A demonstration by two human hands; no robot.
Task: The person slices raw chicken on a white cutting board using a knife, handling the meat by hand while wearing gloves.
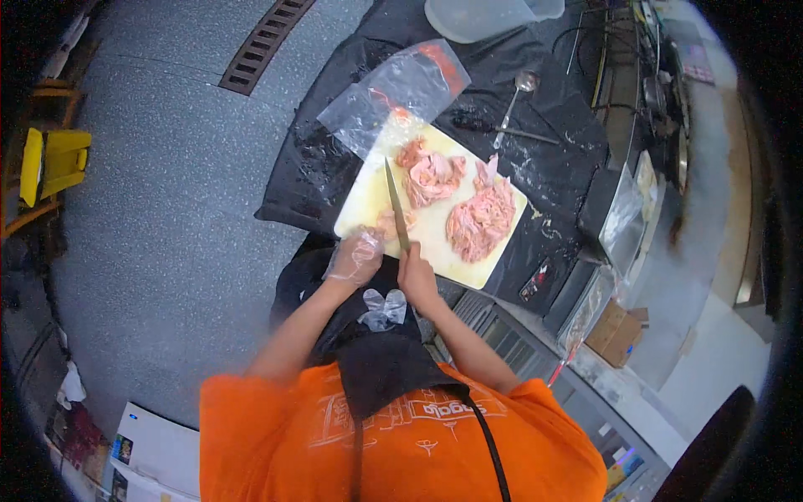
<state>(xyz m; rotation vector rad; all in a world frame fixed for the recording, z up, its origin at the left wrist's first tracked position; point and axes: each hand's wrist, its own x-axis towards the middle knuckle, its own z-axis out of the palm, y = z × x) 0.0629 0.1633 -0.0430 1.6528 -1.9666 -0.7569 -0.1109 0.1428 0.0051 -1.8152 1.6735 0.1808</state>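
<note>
My right hand (416, 276) grips the handle of a kitchen knife (396, 204), its long blade pointing away from me over a white cutting board (439, 258). My left hand (359, 256), in a clear plastic glove, is at the board's near left edge, beside a small piece of raw meat (390, 223) next to the blade. Whether its fingers hold that piece is unclear. Two larger heaps of pale pink raw meat lie on the board, one in the upper middle (433, 176) and one at the right (482, 219).
A clear plastic bag (401, 88) with red residue overlaps the board's far corner. Beyond lie a metal ladle (526, 81), a dark rod (527, 135) and a translucent plastic container (477, 16) on black sheeting. Metal trays (618, 213) and a cardboard box (613, 332) are at the right.
</note>
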